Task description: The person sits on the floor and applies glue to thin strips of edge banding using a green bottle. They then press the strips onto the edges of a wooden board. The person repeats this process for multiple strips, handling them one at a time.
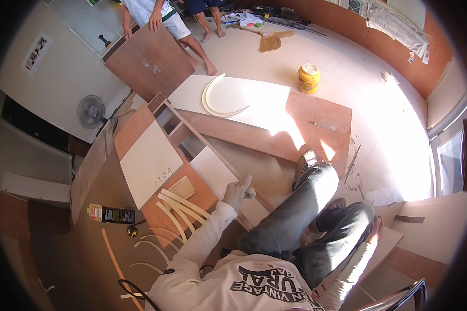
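Note:
My left hand [237, 192], in a pale work glove, is closed above a white panel section [213, 169] of a long wooden frame, close to its side rail [206, 144]. The fingers are curled, with one pointing up; whether anything is in them cannot be made out. My bare right hand [375, 231] rests beside my right knee, near a pale board [383, 243], its fingers mostly straight and nothing visible in it. Several thin, pale curved strips [180, 211] lie by my left forearm, partly on the frame's brown end.
A black bottle [111, 214] and a tape measure [132, 231] lie left. A yellow bucket [308, 79], a broom [275, 40] and a white board [262, 98] with a curved strip [208, 101] are ahead. One person holds a brown panel [150, 61]; another stands behind. A fan [91, 111] stands left.

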The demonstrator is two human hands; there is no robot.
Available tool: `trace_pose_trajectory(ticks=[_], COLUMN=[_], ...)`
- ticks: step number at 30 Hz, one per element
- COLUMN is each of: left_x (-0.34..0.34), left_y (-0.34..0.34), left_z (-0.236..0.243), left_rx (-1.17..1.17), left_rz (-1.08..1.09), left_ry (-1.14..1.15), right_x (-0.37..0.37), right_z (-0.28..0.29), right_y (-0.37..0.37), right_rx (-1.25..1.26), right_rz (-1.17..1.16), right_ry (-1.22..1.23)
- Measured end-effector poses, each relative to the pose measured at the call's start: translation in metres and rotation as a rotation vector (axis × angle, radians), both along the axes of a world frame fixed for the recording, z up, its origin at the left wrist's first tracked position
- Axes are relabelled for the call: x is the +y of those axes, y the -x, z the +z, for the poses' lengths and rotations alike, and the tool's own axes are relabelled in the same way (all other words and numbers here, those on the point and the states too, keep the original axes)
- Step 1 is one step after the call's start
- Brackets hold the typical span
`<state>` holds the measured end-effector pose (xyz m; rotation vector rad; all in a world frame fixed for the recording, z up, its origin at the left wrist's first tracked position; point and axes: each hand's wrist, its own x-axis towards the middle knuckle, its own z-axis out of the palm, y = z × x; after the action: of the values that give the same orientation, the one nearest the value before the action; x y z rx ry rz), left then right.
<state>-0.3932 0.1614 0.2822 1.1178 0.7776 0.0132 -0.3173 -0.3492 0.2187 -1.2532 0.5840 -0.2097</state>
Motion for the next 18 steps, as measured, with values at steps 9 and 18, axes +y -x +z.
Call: trace_pose_trajectory(ticks=[9,18], left_x=[0.023,0.116], left_y=[-0.161,-0.251], left_z=[-0.125,-0.182], left_rx=[0.317,0.887], left_rz=[-0.524,-0.699], left_ry=[-1.168,-1.36], right_x=[0.072,0.044], right_z=[0.065,0.067], right_y=[0.014,0.02], right_rx=[-0.17,0.049], right_rz=[0.366,0.337], right_ry=[1.388,1.283])
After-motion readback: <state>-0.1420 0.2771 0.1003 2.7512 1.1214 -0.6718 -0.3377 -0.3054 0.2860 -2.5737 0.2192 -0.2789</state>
